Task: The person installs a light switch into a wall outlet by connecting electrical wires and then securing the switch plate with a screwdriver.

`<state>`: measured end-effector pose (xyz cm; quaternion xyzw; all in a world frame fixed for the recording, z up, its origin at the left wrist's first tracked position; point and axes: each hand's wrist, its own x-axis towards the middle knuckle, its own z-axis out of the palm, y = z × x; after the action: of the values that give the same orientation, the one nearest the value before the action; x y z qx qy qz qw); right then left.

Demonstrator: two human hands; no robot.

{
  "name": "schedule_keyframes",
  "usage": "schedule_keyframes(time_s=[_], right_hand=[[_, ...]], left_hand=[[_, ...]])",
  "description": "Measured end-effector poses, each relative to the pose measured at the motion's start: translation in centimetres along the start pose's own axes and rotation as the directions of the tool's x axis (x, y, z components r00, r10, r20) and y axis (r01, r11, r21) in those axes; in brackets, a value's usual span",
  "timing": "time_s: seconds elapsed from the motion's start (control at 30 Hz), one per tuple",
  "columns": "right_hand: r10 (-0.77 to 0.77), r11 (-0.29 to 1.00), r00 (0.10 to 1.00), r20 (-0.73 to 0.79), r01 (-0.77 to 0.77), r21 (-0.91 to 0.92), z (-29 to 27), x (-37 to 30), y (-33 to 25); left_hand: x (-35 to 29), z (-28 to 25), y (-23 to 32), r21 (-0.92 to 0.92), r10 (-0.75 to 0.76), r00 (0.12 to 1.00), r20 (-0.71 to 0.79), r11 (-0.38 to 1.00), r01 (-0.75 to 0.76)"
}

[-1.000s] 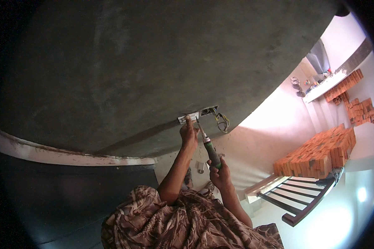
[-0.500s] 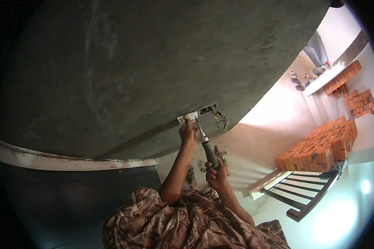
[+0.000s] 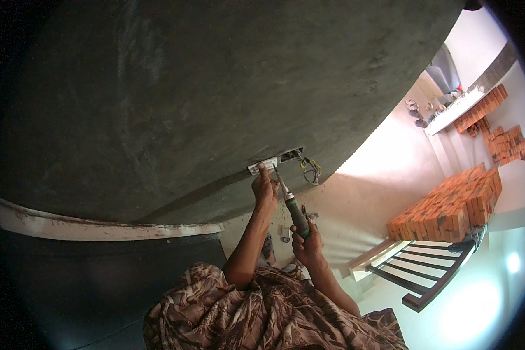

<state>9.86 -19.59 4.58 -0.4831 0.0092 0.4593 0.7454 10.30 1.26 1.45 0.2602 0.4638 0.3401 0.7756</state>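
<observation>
My left hand point(image 3: 265, 191) presses a white switch or socket plate point(image 3: 254, 169) against the dark plastered wall point(image 3: 175, 105), thumb on its front. In my right hand point(image 3: 309, 246) is a screwdriver point(image 3: 298, 218) with a dark and green handle, gripped near the handle's lower end. Its silver shank slants up to the plate's right end. The exact contact of the tip is too small to make out. Just right of the plate, a rectangular wall box point(image 3: 290, 155) stands uncovered, and loose yellow and dark wires point(image 3: 312, 172) hang out of it.
A big stack of orange bricks point(image 3: 443, 207) stands at the right, beside a dark slatted railing point(image 3: 429, 274). More bricks point(image 3: 507, 144) lie farther back. A pale ledge point(image 3: 99, 231) runs along the wall's lower left edge. Small items lie on the floor beyond my right hand.
My right hand and the screwdriver's handle have shifted slightly to the right. The left hand stays on the plate, almost unmoved.
</observation>
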Motion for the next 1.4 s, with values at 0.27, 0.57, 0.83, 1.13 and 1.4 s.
schedule_keyframes(time_s=[0.27, 0.57, 0.83, 1.13, 1.4], right_hand=[[-0.566, 0.689, 0.824, -0.02, 0.459, -0.56, 2.1, -0.2, 0.9], [0.244, 0.811, 0.945, 0.216, -0.321, 0.489, -0.9, 0.5, 1.5], [-0.437, 0.775, 0.897, 0.06, 0.41, -0.481, 2.1, -0.3, -0.4], [0.14, 0.917, 0.975, 0.175, -0.194, 0.348, -0.1, 0.6, 0.4], [-0.381, 0.81, 0.921, 0.076, 0.373, -0.452, 2.1, 0.5, -0.9]], left_hand=[[-0.4, -0.2, 0.5, 0.017, 0.041, 0.999, -0.033, 0.999, -0.04], [0.5, -0.3, -0.2, 0.003, 0.042, 0.999, 0.017, 0.999, -0.043], [-0.3, -0.5, 0.6, 0.044, 0.019, 1.0, 0.008, 0.999, -0.02], [-0.4, -0.5, 0.7, 0.102, 0.008, 1.0, 0.007, 0.995, -0.008], [-0.8, 0.1, 1.0, 0.05, 0.024, 0.999, -0.028, 0.998, -0.023]])
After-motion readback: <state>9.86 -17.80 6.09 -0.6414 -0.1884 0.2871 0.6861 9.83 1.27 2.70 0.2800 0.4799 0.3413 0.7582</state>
